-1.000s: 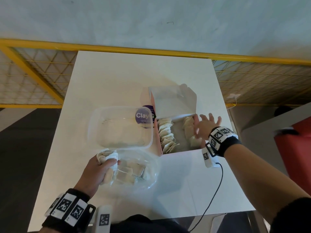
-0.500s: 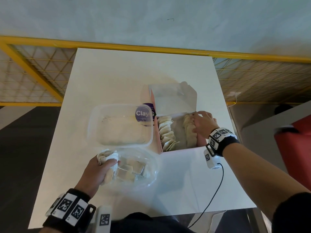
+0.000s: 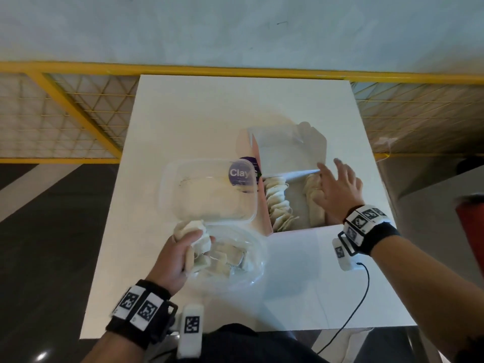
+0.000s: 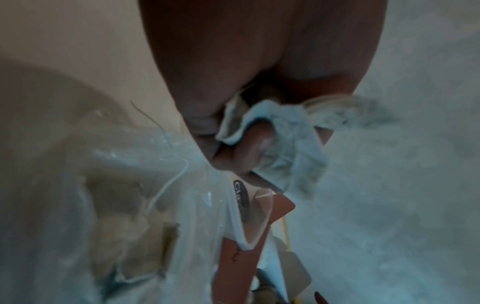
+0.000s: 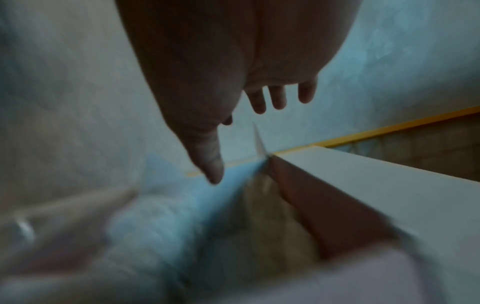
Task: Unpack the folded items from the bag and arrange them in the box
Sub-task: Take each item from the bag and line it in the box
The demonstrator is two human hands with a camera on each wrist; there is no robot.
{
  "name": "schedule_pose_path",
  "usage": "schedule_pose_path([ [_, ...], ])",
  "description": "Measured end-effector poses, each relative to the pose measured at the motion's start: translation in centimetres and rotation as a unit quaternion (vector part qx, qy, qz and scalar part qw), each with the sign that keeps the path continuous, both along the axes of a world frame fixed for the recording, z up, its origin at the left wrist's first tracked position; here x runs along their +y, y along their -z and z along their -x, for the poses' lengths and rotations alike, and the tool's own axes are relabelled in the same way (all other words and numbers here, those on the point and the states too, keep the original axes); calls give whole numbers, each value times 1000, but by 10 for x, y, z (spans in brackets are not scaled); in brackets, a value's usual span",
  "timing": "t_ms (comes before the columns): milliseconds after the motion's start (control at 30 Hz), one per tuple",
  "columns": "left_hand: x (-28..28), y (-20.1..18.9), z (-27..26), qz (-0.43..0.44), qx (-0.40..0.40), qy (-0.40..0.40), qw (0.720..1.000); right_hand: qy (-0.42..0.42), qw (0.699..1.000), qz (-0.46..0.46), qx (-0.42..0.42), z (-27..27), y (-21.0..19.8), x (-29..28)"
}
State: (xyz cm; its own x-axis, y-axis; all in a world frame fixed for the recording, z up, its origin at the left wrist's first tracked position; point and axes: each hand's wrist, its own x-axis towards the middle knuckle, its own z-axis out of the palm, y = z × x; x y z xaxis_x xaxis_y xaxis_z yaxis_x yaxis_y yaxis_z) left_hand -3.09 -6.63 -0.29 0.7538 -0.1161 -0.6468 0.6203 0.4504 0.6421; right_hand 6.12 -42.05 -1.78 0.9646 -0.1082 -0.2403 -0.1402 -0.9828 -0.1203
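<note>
Folded items (image 3: 195,233) clutched by left hand (image 3: 175,258), right hand (image 3: 337,191) spread over box (image 3: 296,229), lid label apparently "Clay" (image 3: 239,174).

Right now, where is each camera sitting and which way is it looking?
Head: on the person's head, looking forward and down at the white table, the box and clear bag; both forearms, the left hand and the right hand show.
Left wrist: on the left wrist, looking along the hand at folded items gripped by its fingers.
Right wrist: on the right wrist, looking along spread, empty fingers over the box; blurred.
Shared: head and left wrist views both show the gripped items.
</note>
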Motion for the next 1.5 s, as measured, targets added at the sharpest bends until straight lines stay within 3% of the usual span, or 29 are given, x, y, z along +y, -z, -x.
schedule_pose_path([
  [100, -2, -10, -5, 75, 29, -15, 997, -48, 982, -156, -95, 14, -31, 45],
  [233, -11, -19, -8, 91, 6, 10, 996, -148, 922, -359, 3, 57, -65, 127],
  [367, -24, -27, -4, 66, -41, 64, 995, -132, 905, -403, -5, 63, -68, 165],
  [500, -26, -34, 2, 43, -105, 129, 985, -144, 889, -434, 25, 57, -77, 168],
  [667, -25, -41, 8, 36, -151, 156, 975, -117, 868, -481, 42, 60, -82, 165],
  [1000, -23, -44, 11, 15, -142, 81, 986, -18, 848, -529, 19, 69, -80, 155],
  [1167, -14, -40, 10, -7, -129, 61, 990, 60, 801, -595, 19, 70, -85, 143],
  [1333, -6, -38, 10, -38, -122, 53, 990, 24, 814, -578, 48, 77, -101, 132],
  [1400, -5, -41, 9, -25, -100, 53, 993, -33, 847, -528, 55, 80, -105, 131],
  [1500, -5, -44, 7, -9, -63, 50, 997, -185, 909, -372, 13, 85, -111, 131],
])
